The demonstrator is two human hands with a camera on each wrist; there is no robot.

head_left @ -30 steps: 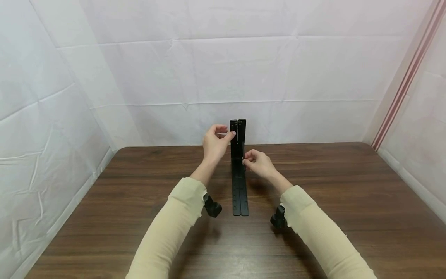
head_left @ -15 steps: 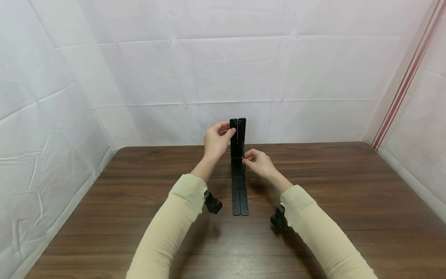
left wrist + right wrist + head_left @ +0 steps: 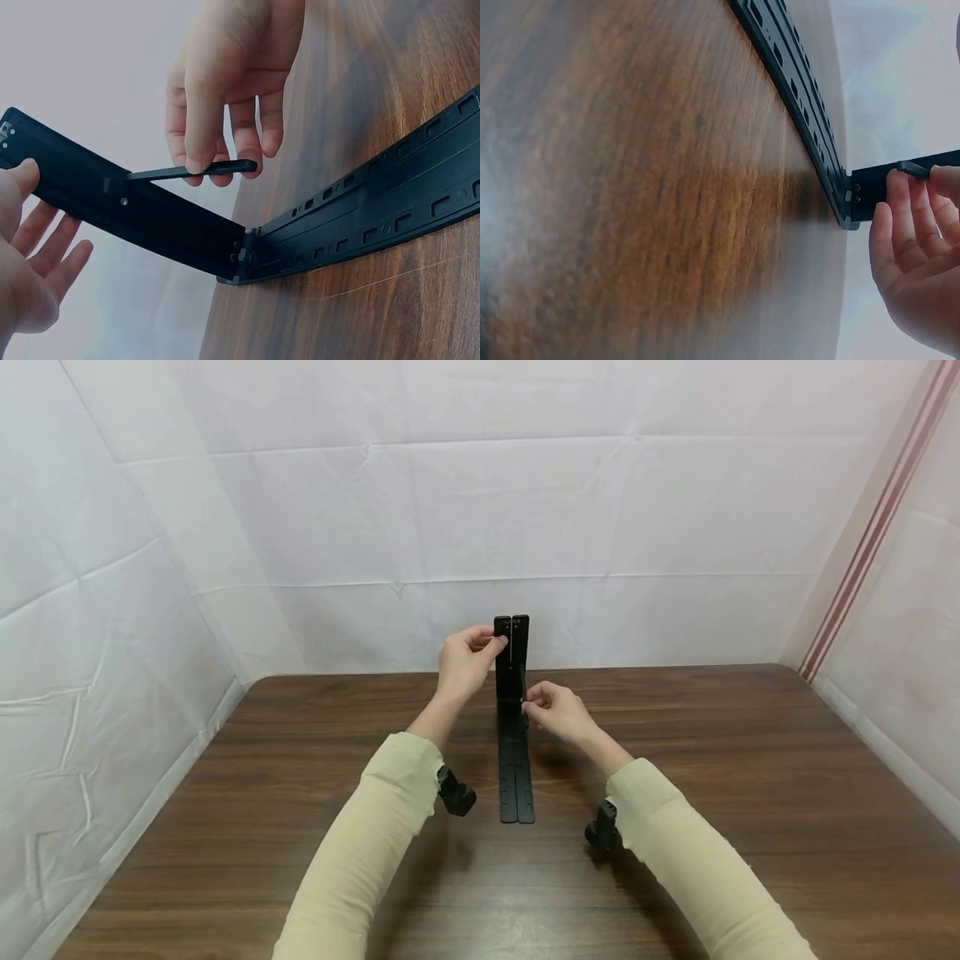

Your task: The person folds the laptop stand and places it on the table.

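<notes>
The left hand pinches the top of the upright half of a black folding plastic stand with slotted arms. The right hand pinches a thin black support strut hinged on that upright half. The stand's other half lies flat on the dark wooden table, mid-table, towards the far edge.
</notes>
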